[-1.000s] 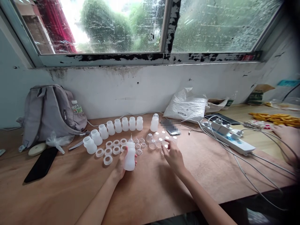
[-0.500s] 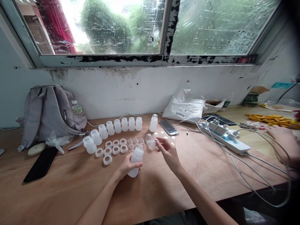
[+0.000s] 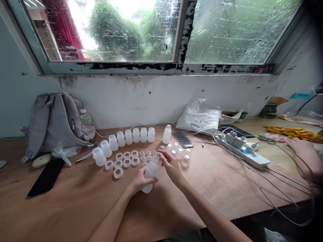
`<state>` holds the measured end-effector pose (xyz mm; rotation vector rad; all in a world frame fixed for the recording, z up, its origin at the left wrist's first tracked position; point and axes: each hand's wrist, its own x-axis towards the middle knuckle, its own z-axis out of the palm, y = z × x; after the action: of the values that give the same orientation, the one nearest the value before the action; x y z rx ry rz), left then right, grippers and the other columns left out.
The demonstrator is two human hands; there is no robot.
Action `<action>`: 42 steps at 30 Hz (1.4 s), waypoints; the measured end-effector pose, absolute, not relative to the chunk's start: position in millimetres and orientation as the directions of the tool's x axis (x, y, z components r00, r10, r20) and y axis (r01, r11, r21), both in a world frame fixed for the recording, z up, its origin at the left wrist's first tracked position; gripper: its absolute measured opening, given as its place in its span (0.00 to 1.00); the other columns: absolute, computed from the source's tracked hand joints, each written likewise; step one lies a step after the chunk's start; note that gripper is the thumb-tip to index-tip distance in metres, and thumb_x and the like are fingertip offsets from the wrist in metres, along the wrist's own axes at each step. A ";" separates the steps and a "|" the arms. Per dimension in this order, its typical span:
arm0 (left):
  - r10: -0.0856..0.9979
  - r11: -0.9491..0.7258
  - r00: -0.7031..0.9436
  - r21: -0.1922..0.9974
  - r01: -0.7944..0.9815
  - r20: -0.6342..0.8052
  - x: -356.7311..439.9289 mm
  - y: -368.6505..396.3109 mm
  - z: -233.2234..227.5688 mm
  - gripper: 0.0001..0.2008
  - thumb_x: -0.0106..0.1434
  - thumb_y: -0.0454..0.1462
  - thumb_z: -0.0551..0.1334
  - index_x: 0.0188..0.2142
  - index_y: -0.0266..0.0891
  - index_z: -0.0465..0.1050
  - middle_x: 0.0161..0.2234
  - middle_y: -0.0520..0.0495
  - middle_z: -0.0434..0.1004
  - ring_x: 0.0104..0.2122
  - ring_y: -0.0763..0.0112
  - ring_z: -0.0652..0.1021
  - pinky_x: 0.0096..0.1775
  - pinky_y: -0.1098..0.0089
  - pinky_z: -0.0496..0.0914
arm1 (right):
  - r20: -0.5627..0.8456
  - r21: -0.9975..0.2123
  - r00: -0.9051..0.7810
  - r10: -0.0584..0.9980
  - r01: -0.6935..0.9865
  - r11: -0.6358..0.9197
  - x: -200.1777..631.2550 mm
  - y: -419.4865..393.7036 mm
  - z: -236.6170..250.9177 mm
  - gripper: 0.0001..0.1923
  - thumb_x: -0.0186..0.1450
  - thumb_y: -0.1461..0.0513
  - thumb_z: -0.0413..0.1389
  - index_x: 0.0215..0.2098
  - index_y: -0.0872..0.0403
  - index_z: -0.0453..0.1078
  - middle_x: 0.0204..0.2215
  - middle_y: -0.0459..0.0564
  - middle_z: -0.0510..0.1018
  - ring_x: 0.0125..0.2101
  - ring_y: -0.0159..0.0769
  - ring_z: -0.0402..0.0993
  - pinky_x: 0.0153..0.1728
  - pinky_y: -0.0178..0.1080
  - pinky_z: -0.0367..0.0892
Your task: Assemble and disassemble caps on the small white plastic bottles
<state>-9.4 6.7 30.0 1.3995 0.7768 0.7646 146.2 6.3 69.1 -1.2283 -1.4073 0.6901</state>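
Since half a second ago, right hand [image 3: 171, 166] has come in from the clear caps to the bottle's top. Head view: left hand [image 3: 141, 181], fingers clenched round the white bottle [image 3: 150, 173], holds it tilted above the bench [image 3: 75, 201]. Right fingers pinch its top. Bare wood lies toward the near edge; rings [image 3: 124, 160] crowd behind.

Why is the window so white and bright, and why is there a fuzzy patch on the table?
Head view: daylight washes out the window near the top; the phone behind the hands is pixelated into grey squares; the table edges curve from the wide lens; the left hand and its bottle look sharp.
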 end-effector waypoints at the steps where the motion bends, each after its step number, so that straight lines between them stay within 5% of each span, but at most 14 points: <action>1: 0.839 0.025 0.544 1.000 -0.005 -0.019 -9.4 6.7 30.1 0.19 0.48 0.37 0.65 0.39 0.36 0.63 0.22 0.53 0.70 0.22 0.73 0.71 0.24 0.74 0.64 | 0.341 -0.909 0.122 0.932 0.295 0.293 145.4 5.9 67.7 0.16 0.61 0.53 0.48 0.40 0.53 0.69 0.32 0.50 0.75 0.30 0.35 0.69 0.26 0.35 0.64; 15: 0.882 0.017 0.471 0.997 -0.075 0.020 -5.2 5.9 23.2 0.16 0.45 0.39 0.66 0.32 0.36 0.64 0.21 0.54 0.67 0.19 0.74 0.70 0.21 0.74 0.63 | 0.406 -0.890 0.118 0.906 0.275 0.363 133.9 2.6 57.4 0.15 0.61 0.54 0.49 0.39 0.54 0.68 0.26 0.49 0.73 0.28 0.35 0.68 0.28 0.35 0.65; 29: 0.921 0.014 0.388 0.998 -0.066 0.013 -6.5 5.1 17.4 0.15 0.45 0.40 0.66 0.27 0.35 0.63 0.19 0.53 0.69 0.18 0.74 0.70 0.21 0.73 0.63 | 0.425 -0.794 -0.083 0.902 0.445 0.415 136.2 24.1 76.8 0.12 0.58 0.58 0.50 0.19 0.53 0.58 0.19 0.43 0.67 0.20 0.29 0.60 0.22 0.32 0.56; 42: 0.929 -0.019 0.367 0.997 -0.072 0.044 -6.0 1.4 22.9 0.17 0.44 0.42 0.67 0.27 0.36 0.62 0.19 0.54 0.67 0.18 0.74 0.70 0.20 0.73 0.63 | 0.480 -0.807 0.032 0.877 0.408 0.427 124.0 14.3 63.4 0.10 0.60 0.57 0.48 0.28 0.54 0.66 0.20 0.44 0.67 0.22 0.30 0.62 0.24 0.32 0.59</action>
<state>-6.0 1.4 22.9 1.3385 0.8648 0.9807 124.0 14.3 63.4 -1.1641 -1.5756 0.5306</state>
